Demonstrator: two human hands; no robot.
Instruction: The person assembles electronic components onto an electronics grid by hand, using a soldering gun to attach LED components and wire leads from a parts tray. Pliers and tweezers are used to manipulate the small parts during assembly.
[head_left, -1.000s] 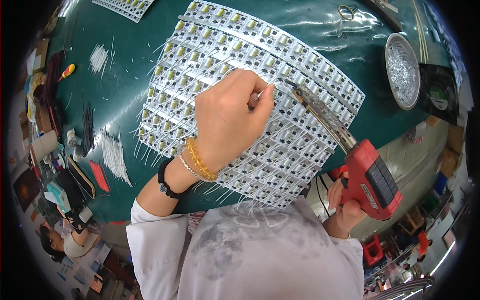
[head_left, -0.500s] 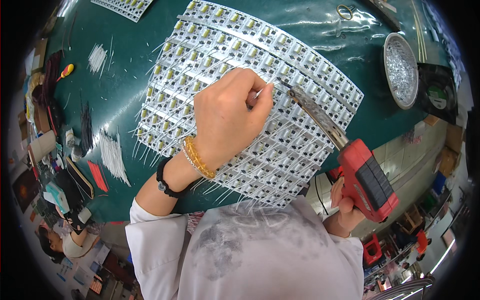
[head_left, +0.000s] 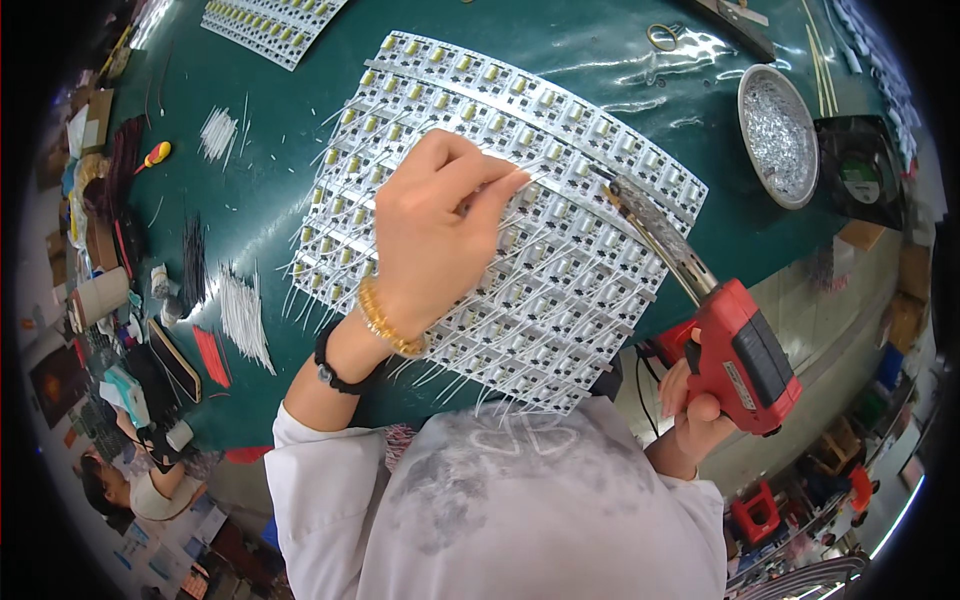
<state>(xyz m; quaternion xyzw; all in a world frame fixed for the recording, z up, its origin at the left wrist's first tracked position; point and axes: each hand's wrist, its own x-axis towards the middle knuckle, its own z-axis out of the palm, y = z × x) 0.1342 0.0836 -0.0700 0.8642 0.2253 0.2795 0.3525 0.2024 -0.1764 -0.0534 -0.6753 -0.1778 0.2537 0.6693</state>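
A large panel of joined white circuit boards (head_left: 590, 128) with rows of yellow-white parts lies in front of me. Many thin white wires stick out across its left and lower rows. My left hand (head_left: 432, 225) hovers over the panel's middle, thumb and forefinger pinched around a white wire (head_left: 537, 165). My right hand (head_left: 692, 412) grips the handle of a red and black soldering gun (head_left: 738, 355). Its metal barrel slants up and left over the panel, the tip a short way right of my left fingertips. Whether the tip touches a board I cannot tell.
Bundles of white wires (head_left: 245, 318), black wires (head_left: 193, 262) and red wires (head_left: 211, 357) lie left on the green table (head_left: 300, 150). A bowl of silvery bits (head_left: 778, 138) and a black fan (head_left: 862, 175) stand right. Another panel (head_left: 270, 28) lies far left. A person (head_left: 150, 490) sits lower left.
The gap between the soldering gun's tip and my left fingertips has widened. My left hand has shifted slightly left, still pinching. The whole view has shifted a little.
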